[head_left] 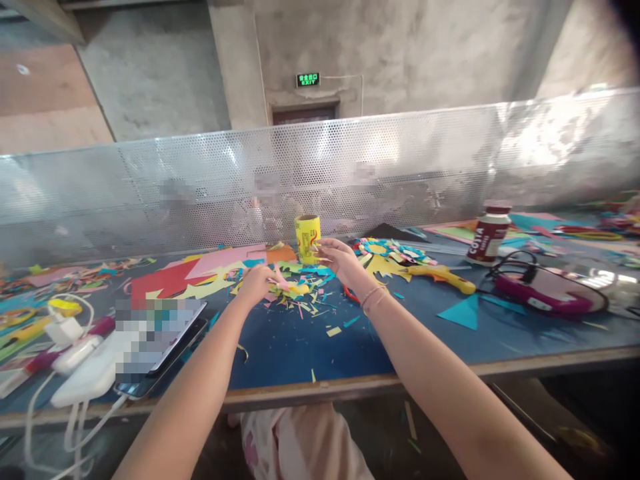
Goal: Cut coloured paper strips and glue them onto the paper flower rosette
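My left hand (pixel 256 284) is low over the table, its fingers drawn together at the edge of a pink and yellow paper piece (pixel 291 287). Around that piece lies a heap of small cut paper scraps (pixel 310 301). To the right, my right hand (pixel 341 259) reaches forward with fingers bent and apart. Its fingertips are beside the lower right side of a yellow cardboard tube (pixel 307 235), which stands upright with its open end up. Whether they touch the tube I cannot tell. A red loop (pixel 351 293), partly hidden, shows by my right wrist.
Red paper (pixel 163 281) and pink paper (pixel 227 259) lie left of the tube. On the right are a yellow glue gun (pixel 443 277), a blue paper triangle (pixel 461 312), a Costa bottle (pixel 491 235) and a purple device (pixel 545 292). A phone (pixel 175 337) and white cables occupy the left front.
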A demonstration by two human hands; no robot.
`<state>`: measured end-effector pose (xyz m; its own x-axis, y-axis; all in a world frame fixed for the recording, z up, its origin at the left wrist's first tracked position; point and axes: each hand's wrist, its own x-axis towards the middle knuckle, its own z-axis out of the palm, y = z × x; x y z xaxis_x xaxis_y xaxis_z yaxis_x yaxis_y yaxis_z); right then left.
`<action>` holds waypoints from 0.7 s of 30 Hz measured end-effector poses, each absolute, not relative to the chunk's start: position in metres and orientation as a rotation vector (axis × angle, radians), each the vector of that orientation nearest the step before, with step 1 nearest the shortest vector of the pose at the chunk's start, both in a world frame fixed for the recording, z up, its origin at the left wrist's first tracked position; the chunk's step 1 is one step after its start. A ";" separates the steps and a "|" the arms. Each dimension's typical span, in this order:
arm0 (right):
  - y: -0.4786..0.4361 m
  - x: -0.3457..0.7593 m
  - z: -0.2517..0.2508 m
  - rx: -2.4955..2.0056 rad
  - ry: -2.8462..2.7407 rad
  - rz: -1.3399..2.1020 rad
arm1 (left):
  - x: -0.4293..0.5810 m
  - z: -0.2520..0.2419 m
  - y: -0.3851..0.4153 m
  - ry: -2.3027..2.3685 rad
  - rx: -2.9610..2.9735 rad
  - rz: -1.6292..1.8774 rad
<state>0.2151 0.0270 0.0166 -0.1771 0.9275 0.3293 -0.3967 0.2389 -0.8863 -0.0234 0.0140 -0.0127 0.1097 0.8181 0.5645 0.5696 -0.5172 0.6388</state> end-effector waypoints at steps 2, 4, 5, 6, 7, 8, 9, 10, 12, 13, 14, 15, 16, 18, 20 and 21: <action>0.027 0.214 0.016 -0.593 -1.204 1.366 | -0.025 -0.010 0.015 1.446 2.199 1.345; 0.027 0.211 0.017 -0.597 -1.214 1.418 | -0.023 -0.006 0.014 1.500 2.264 1.356; 0.026 0.210 0.017 -0.602 -1.230 1.443 | -0.021 -0.005 0.013 1.500 2.271 1.390; 0.024 0.209 0.018 -0.608 -1.251 1.470 | -0.017 -0.004 0.012 1.480 2.270 1.431; 0.022 0.207 0.018 -0.614 -1.272 1.498 | -0.013 -0.003 0.010 1.446 2.257 1.475; 0.020 0.206 0.019 -0.621 -1.291 1.524 | -0.009 -0.002 0.007 1.403 2.232 1.516; 0.018 0.204 0.019 -0.624 -1.310 1.545 | -0.004 -0.002 0.005 1.357 2.192 1.546; 0.017 0.202 0.018 -0.621 -1.326 1.558 | 0.001 -0.001 0.002 1.309 2.141 1.561; 0.015 0.199 0.016 -0.599 -1.365 1.574 | 0.008 -0.001 -0.002 1.220 2.023 1.563; 0.014 0.197 0.014 -0.588 -1.386 1.577 | 0.011 0.000 -0.003 1.184 1.977 1.555; 0.014 0.195 0.012 -0.579 -1.406 1.580 | 0.013 0.000 -0.005 1.161 1.950 1.540; 0.014 0.194 0.010 -0.573 -1.424 1.586 | 0.014 0.000 -0.005 1.155 1.945 1.524; 0.014 0.193 0.008 -0.574 -1.440 1.594 | 0.015 0.001 -0.006 1.164 1.961 1.509; 0.014 0.191 0.006 -0.593 -1.458 1.624 | 0.014 0.002 -0.007 1.193 2.029 1.479; 0.014 0.191 0.006 -0.624 -1.457 1.664 | 0.012 0.004 -0.007 1.189 2.092 1.467; 0.013 0.192 0.007 -0.639 -1.449 1.680 | 0.011 0.004 -0.007 1.168 2.106 1.469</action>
